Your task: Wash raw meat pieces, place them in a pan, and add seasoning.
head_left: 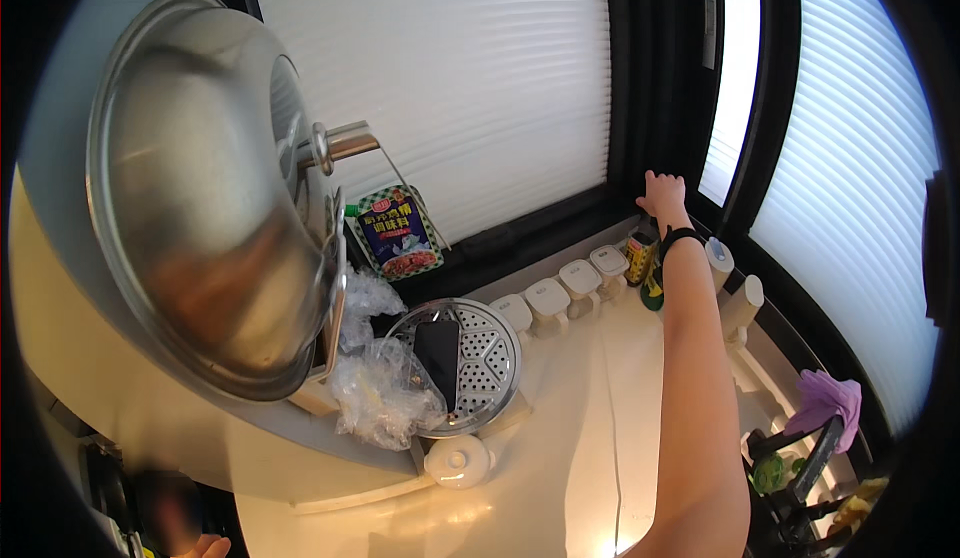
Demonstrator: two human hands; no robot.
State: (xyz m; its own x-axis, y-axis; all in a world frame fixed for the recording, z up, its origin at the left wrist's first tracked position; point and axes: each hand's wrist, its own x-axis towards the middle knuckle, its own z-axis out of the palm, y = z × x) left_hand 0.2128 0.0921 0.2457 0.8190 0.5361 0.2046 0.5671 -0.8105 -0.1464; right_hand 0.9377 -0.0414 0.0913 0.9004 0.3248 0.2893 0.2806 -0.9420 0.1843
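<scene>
My right hand (664, 194), with a black band at its wrist, reaches into the far corner against the black window frame. Its fingers look bent; whether they grip anything cannot be told. Just below it stand a yellow-labelled container (640, 258) and a green-and-yellow item (652, 293), partly behind the forearm. White-lidded seasoning jars (581, 278) line the wall to its left, and white dispensers (742, 307) stand to its right. At the bottom left edge, fingers, apparently of my left hand (210, 547), show beside a blurred patch; what they do is hidden.
A large metal wok lid (202, 205) rises at left. Nearby are a seasoning packet (399, 232), crumpled plastic bags (386, 393), a perforated steamer tray (484, 340) with a black phone (439, 359), and a white lidded pot (459, 462). A purple cloth (825, 408) hangs on a black rack at right.
</scene>
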